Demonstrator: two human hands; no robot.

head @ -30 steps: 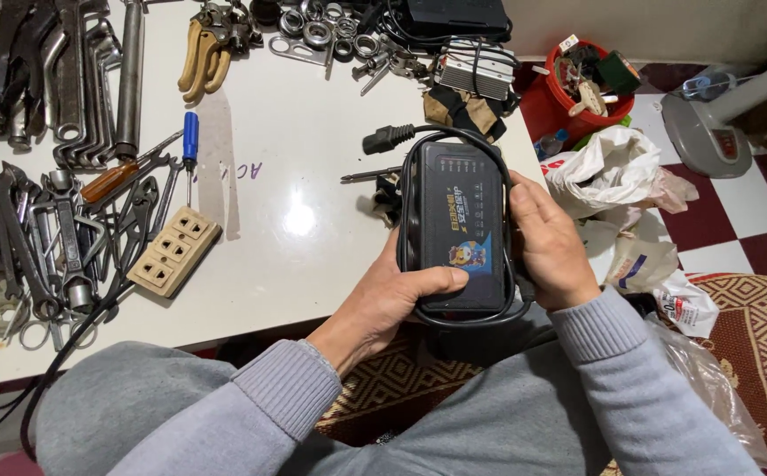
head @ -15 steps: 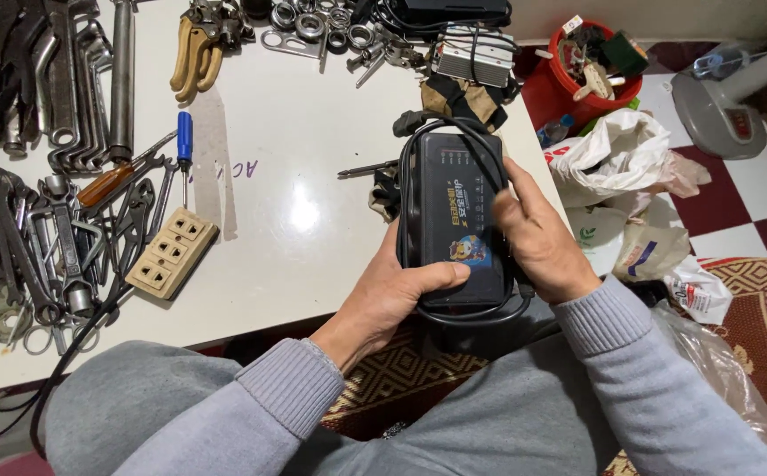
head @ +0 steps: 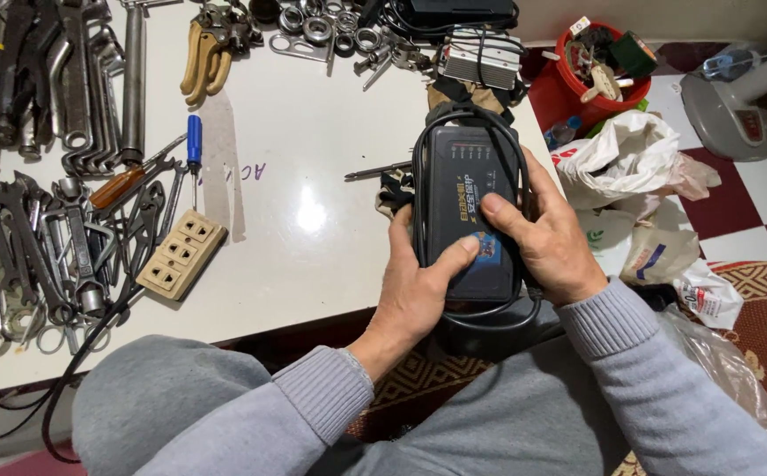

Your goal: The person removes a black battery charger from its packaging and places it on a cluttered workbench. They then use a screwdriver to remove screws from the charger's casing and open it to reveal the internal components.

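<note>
Both thumbs have crept together since the earlier frames: half a second ago the right thumb lay higher on the black box (head: 471, 211), and now it rests near the middle of the box's face, close to the left thumb. The left hand (head: 418, 286) grasps the box from its 7 o'clock side, thumb laid across the coloured label low on the face. The right hand (head: 546, 238) clasps it from 3 o'clock, fingers curled round the far edge. A black cable (head: 489, 316) is wound lengthwise around the box and pinned under both hands. The box sits at the right edge of the white table (head: 313, 123), tilted up over the person's lap.

At 9 o'clock from the box lies a beige socket strip (head: 181, 254), with a blue-handled screwdriver (head: 194, 145) just above it and a row of spanners (head: 40, 247) farther left. At 1 o'clock, on the floor, stands a red bucket (head: 577, 92); white plastic bags (head: 626, 159) lie at 3 o'clock.
</note>
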